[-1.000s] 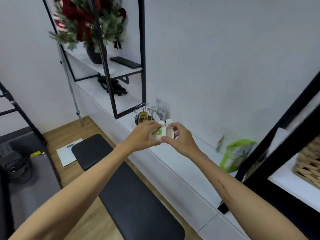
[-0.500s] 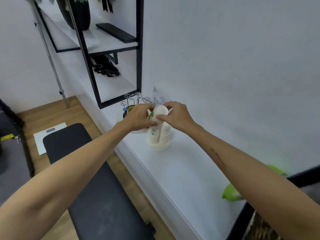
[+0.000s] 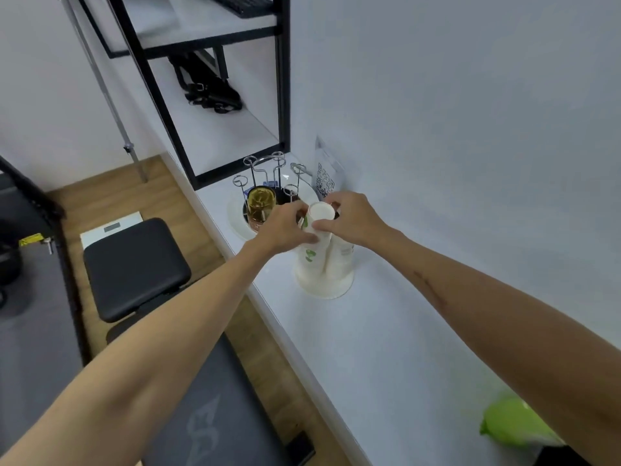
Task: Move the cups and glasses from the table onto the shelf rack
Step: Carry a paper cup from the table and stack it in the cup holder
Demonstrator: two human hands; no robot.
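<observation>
The paper cup (image 3: 321, 213) both hands are on looks like a light, thin-walled thing, white with green marks, turned mouth-down so its flat base faces up. I would judge it soft enough to dent if pinched hard and easy to tip with a nudge, so the sensible hold is a gentle one around the upper wall just under the base, which is about where it is being held. It sits over one post of a white cup stand (image 3: 324, 284) on the white counter (image 3: 369, 348), about midway between the counter's front edge and the wall, and at least 1 more inverted cup (image 3: 341, 260) stands right beside it on the same base.

The left hand (image 3: 285, 227) is curled around the cup's left side, fingers partly closed and touching the wall. The right hand (image 3: 349, 218) pinches the top from the other side, thumb at the near rim of the base and fingers wrapped behind (how firmly either one squeezes I cannot tell). Neither hand is spread wide; both are shaped to the cup.

Just behind, toward the black shelf frame (image 3: 284, 79), a wire rack (image 3: 268, 169) on a round white tray carries an amber glass (image 3: 261, 203). That one I would expect to be heavier, rigid, smooth and breakable, better gripped around its body than by the lip.
</observation>
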